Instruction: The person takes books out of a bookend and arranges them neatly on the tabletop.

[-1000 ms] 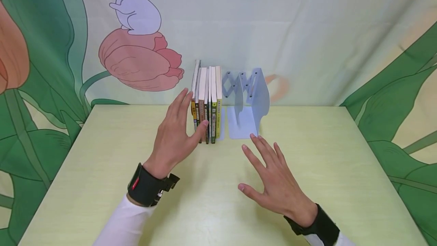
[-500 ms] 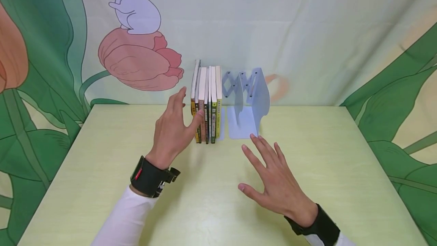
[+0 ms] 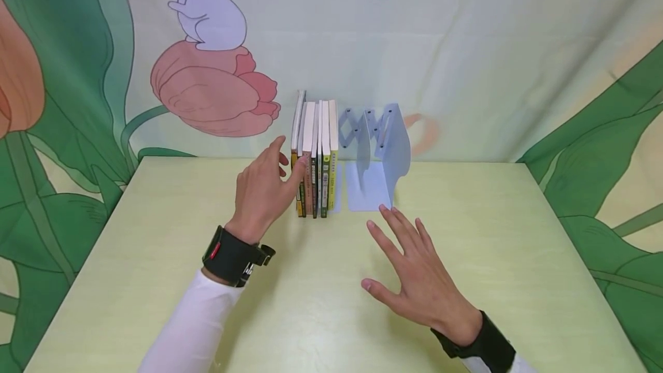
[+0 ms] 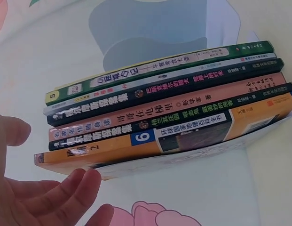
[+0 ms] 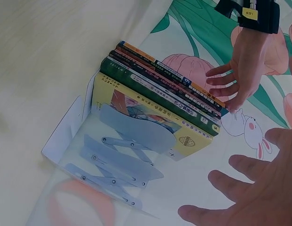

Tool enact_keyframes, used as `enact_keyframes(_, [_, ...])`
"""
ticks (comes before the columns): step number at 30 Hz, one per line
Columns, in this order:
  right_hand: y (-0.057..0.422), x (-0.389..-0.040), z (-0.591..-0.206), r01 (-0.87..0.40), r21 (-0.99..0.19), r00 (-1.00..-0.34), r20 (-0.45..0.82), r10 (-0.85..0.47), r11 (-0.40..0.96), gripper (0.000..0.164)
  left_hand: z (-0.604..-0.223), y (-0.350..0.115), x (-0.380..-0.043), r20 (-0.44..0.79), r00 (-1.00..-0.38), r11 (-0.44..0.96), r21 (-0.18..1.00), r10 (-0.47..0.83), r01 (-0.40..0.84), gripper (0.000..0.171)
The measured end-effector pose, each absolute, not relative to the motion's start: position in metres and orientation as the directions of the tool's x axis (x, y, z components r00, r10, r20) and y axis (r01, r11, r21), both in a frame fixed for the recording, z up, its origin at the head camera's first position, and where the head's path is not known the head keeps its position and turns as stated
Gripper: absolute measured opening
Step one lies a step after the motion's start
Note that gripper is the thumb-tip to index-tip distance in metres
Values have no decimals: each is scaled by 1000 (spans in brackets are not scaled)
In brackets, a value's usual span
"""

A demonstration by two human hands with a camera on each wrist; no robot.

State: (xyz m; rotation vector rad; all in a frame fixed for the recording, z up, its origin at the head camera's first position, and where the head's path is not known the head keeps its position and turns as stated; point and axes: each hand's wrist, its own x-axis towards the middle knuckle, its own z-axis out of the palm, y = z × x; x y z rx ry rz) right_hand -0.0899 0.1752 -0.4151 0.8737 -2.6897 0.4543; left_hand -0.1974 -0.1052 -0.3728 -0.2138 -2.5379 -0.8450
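Several books (image 3: 308,186) stand upright in a row at the back of the table, spines toward me. A pale blue metal bookend (image 3: 397,148) with folding lattice arms extends to their right. My left hand (image 3: 261,194) is at the row's left side, thumb near the spines and fingers bent loosely. In the left wrist view, its fingertips are close beside the outermost orange book (image 4: 115,147); whether they touch it I cannot tell. A yellow book (image 5: 188,140) is nearest the bookend's plates. My right hand (image 3: 422,278), fingers spread, hovers in front of the bookend, holding nothing.
The pale table (image 3: 155,281) carries the books and bookend near its back edge. Right behind hangs a printed curtain (image 3: 466,62) with a rabbit, flowers and leaves. Black bands (image 3: 230,255) with cameras sit on both wrists.
My left hand has moved slightly forward, and its fingers have bent from nearly straight. Its thumb has shifted up and left across the spines. The right hand and the books stay put.
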Motion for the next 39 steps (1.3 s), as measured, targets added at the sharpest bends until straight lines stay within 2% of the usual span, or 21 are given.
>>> enact_keyframes(9, [176, -90, -416, -597, -211, -788, 336, -516, 774, 84, -375, -106, -206, 439, -898, 811, 527, -3, 255, 62])
enact_keyframes(17, [176, -91, -417, -599, -219, -787, 336, -517, 770, 84, -374, -104, -213, 438, -899, 813, 526, -8, 250, 43])
enact_keyframes(24, [175, -91, -417, -599, -224, -789, 331, -518, 769, 83, -375, -102, -217, 425, -905, 809, 532, -1, 249, 40])
enact_keyframes(39, [175, -91, -419, -595, -226, -794, 318, -519, 771, 82, -371, -99, -218, 473, -880, 860, 433, 37, 269, 37])
